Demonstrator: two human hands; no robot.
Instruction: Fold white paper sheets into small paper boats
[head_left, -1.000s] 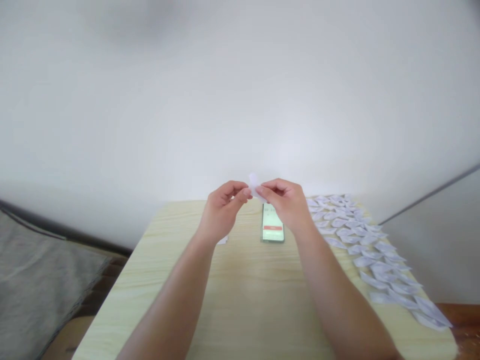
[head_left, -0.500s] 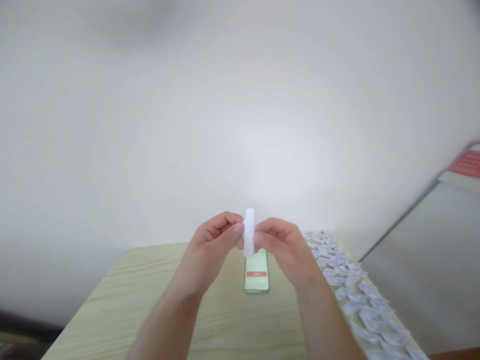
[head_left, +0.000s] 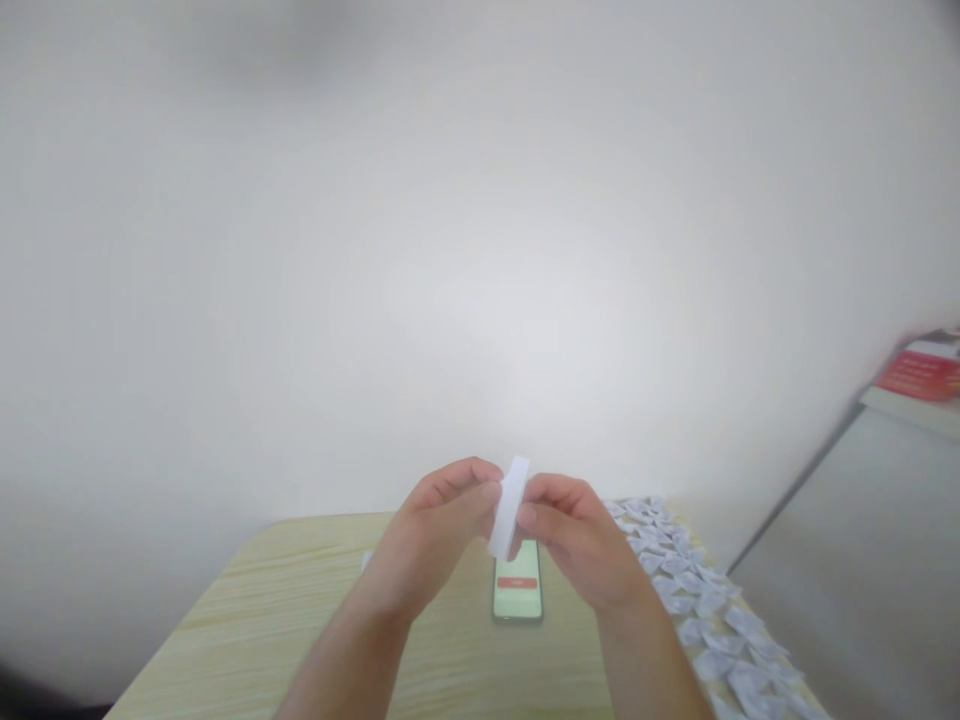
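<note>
A narrow folded strip of white paper (head_left: 510, 508) is held up above the table, its top leaning to the right. My left hand (head_left: 446, 520) pinches its left side between thumb and fingers. On the other side, my right hand (head_left: 574, 525) grips the paper with thumb and forefinger. Below the paper a phone (head_left: 517, 605) lies on the table with its screen lit, showing a red bar; its upper end is partly hidden by the hands and the paper.
Many small folded white paper pieces (head_left: 712, 605) lie in rows along the right side of the wood-grain table (head_left: 277, 600). Part of a small white thing (head_left: 366, 560) shows beside my left wrist. A white wall rises behind. At the right stands a grey-white surface with a red-and-white item (head_left: 919, 372) on top.
The paper strip has tilted from upright to leaning right. The whole scene sits lower in view, and a small white thing now shows beside my left wrist. Both hands keep their pinch.
</note>
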